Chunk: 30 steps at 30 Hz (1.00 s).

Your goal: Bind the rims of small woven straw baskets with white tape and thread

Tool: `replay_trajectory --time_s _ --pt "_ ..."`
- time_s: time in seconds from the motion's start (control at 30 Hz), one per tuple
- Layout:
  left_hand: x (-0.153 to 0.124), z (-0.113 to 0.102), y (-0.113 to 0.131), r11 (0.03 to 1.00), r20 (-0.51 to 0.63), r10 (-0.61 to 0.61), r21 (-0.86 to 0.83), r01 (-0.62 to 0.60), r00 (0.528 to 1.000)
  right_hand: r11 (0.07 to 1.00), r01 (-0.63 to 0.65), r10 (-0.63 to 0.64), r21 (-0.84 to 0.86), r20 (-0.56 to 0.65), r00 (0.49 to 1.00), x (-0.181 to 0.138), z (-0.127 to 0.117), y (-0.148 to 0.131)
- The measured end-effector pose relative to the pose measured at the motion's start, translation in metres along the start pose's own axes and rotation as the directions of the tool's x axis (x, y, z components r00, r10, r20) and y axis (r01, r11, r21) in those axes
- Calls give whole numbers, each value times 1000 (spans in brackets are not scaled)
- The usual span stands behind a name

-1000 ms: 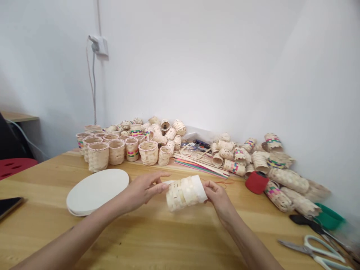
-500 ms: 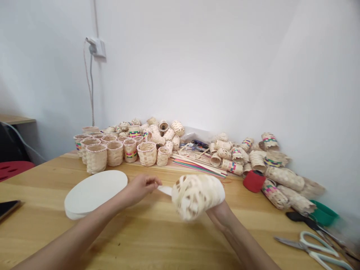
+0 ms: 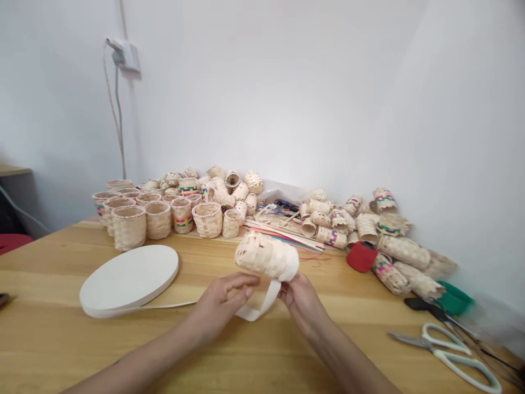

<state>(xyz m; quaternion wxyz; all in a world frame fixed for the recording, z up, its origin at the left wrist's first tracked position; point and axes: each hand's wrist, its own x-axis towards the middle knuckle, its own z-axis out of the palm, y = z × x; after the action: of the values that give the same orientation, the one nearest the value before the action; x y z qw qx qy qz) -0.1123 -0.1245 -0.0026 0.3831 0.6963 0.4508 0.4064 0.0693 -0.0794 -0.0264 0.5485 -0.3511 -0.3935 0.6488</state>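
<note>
Head view: the left hand point(image 3: 221, 306), half-curled, is hovering just beneath a woven strip cylinder point(image 3: 264, 256); whether it has hold cannot be told. The right hand point(image 3: 303, 303) is gripping the cylinder's white-banded end above a wooden table point(image 3: 49, 306). A white strip point(image 3: 262, 303) is looping slackly toward a round white disc point(image 3: 129, 279). Wrapping appears in hand; the slack seemingly calls for drawing tight.
</note>
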Motion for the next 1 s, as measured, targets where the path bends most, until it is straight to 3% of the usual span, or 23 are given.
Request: replay_trajectory --time_s 0.17,0.33,0.43,0.5,0.6,0.67,0.77,0.87,1.0 --pt "1 9 -4 934 127 -79 -338 118 989 985 46 -44 -168 13 999 -10 11 5" --pt "8 3 -18 932 -27 -226 -298 207 974 881 218 -262 -421 -49 964 -7 8 -18" --pt "14 -9 -24 952 -116 -220 -243 187 969 833 282 -351 -475 -61 934 -4 2 -34" --pt "15 -18 -21 977 -241 -162 -172 122 957 745 350 -438 -568 -21 899 -6 -1 -41" --pt "10 -28 -9 999 -355 35 46 -20 934 464 471 -577 -750 148 804 -11 -2 -44" --pt "4 -29 -1 957 -290 238 232 -173 927 283 533 -615 -798 276 739 -15 0 -42" --pt "-3 -24 2 807 -60 472 431 -404 880 123 598 -619 -792 410 670 -20 4 -37" --pt "-4 -16 -1 707 94 507 523 -475 857 101 632 -604 -768 457 653 -24 8 -33" --pt "-4 -13 -1 750 57 469 502 -431 881 210 628 -561 -749 434 705 -29 12 -34"
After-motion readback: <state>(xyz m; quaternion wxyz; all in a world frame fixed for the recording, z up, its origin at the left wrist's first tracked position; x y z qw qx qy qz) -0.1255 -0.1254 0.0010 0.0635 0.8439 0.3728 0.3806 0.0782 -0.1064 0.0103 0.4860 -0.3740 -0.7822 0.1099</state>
